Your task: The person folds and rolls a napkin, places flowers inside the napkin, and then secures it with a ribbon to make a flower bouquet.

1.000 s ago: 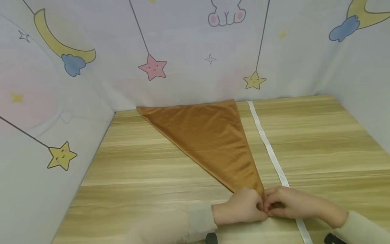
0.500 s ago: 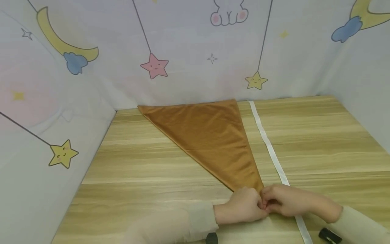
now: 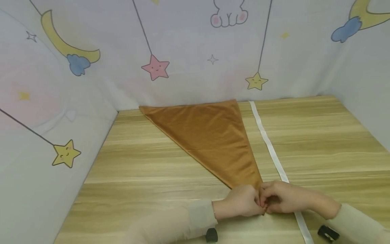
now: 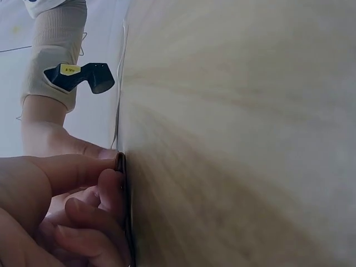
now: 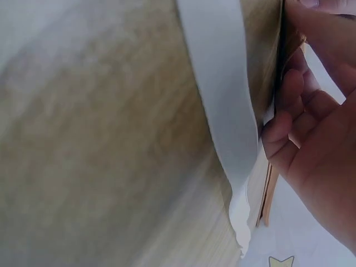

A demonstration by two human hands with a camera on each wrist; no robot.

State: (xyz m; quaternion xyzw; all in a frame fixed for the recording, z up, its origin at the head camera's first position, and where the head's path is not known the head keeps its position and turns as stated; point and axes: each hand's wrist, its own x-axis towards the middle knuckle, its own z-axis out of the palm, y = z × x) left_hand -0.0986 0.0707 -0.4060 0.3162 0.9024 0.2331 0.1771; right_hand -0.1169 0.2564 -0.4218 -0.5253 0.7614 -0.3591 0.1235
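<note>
Left hand (image 3: 241,202) and right hand (image 3: 283,197), narrow grip on brown cloth (image 3: 210,139) corner

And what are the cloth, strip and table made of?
Cloth: shiny fabric, maybe satin; its creases catch the light.
Strip: matte, probably fabric ribbon; it's flat, with wavy edges.
Table: wood, or just a wood-look covering; streaky grain shows.
</note>
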